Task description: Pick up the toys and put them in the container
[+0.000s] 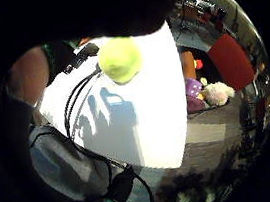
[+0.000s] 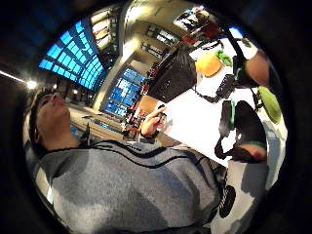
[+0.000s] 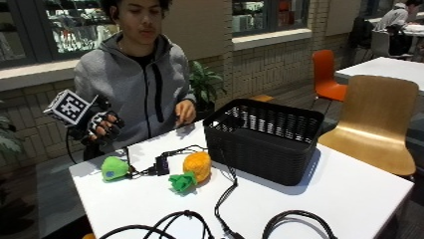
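In the outside view my gloved right hand (image 3: 103, 127) is raised above the left end of the white table (image 3: 318, 199), fingers spread and holding nothing. Below it a green toy (image 3: 114, 168) lies on the table; it also shows in the palm views (image 1: 119, 58) (image 2: 269, 103). An orange pineapple toy (image 3: 197, 167) with green leaves lies to its right, beside the black mesh basket (image 3: 265, 137). The thumb side palm view shows the same orange toy (image 2: 208, 63) next to the basket (image 2: 173, 75). The person's bare hand (image 3: 185, 112) rests at the table's far edge.
Black cables (image 3: 222, 199) run across the table from the toys to the front edge. A wooden chair (image 3: 377, 119) stands right of the table, with an orange chair (image 3: 326, 74) behind it. Soft toys (image 1: 217, 93) lie beyond the table's edge in the little finger side view.
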